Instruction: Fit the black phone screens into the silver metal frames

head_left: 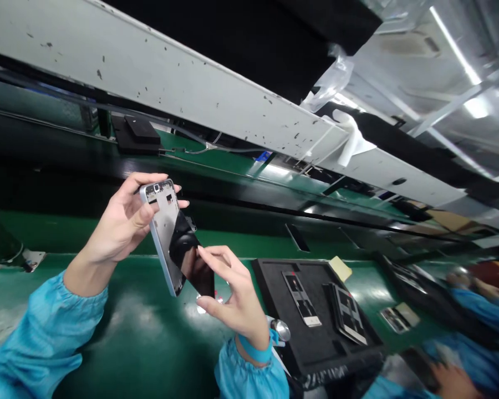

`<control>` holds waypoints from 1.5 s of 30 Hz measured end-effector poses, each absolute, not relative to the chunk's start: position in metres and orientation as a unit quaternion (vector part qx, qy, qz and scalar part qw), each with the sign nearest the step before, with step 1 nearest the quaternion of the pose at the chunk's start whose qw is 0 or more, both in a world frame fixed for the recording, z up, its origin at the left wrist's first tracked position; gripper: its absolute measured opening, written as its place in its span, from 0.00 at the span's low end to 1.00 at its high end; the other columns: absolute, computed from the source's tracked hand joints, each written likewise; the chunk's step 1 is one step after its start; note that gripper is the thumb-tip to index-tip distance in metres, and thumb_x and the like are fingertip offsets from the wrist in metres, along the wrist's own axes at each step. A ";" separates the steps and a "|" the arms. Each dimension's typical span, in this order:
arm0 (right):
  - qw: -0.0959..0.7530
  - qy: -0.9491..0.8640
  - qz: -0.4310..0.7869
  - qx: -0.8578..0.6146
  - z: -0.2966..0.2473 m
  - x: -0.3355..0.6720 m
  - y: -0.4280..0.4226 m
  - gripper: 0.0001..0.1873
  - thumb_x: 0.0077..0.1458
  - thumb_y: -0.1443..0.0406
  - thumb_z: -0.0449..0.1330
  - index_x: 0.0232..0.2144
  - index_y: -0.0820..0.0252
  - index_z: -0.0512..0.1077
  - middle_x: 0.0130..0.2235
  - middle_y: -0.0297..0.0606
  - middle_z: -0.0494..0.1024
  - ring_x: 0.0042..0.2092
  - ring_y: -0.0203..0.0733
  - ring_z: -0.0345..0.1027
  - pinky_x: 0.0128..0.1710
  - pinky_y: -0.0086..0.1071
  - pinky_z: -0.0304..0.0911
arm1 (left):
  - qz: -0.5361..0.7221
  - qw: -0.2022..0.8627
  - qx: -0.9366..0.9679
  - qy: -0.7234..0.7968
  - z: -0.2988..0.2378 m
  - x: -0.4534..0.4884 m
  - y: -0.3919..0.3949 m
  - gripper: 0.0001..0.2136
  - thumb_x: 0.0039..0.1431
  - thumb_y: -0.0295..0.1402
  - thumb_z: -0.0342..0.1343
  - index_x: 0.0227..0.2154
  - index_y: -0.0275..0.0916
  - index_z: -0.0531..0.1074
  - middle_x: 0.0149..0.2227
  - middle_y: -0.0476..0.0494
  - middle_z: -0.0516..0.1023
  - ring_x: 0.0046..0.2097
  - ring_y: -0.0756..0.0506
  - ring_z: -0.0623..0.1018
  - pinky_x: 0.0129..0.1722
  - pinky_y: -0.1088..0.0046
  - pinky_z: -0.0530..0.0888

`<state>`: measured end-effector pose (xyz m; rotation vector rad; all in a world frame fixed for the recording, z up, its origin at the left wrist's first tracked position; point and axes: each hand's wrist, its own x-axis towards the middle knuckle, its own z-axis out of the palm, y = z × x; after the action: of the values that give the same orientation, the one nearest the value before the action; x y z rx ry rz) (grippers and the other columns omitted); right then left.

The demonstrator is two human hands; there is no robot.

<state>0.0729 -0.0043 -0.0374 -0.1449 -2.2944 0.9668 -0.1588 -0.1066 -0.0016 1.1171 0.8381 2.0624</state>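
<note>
My left hand [122,221] grips the upper end of a silver phone frame [165,233], holding it tilted above the green bench. My right hand [233,293] pinches a dark glossy sheet [191,260] that lies against the frame's inner face, thumb and fingers closed on the sheet's lower edge. Both sleeves are blue. A round black part shows on the dark sheet near the frame's middle.
A black tray [274,288] to the right holds two phone parts [301,299]. The green conveyor belt [141,343] runs beneath. A white beam [170,77] crosses overhead. Another person's blue sleeves and hand [453,377] work at the far right. A yellow pad [341,268] lies beside the tray.
</note>
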 end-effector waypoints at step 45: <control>0.459 -0.808 0.343 -0.136 -0.103 0.002 -0.013 0.35 0.57 0.52 0.73 0.64 0.53 0.75 0.57 0.48 0.66 0.56 0.51 0.71 0.59 0.47 0.73 | 0.766 0.317 0.402 0.389 -0.022 -0.122 -0.079 0.29 0.69 0.51 0.60 0.66 0.41 0.69 0.61 0.32 0.77 0.58 0.38 0.81 0.55 0.62 0.80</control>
<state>0.0023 -0.0127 -0.1027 -0.3341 -1.9897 0.8439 -0.1217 -0.0792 -0.0215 1.0579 1.0249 2.0163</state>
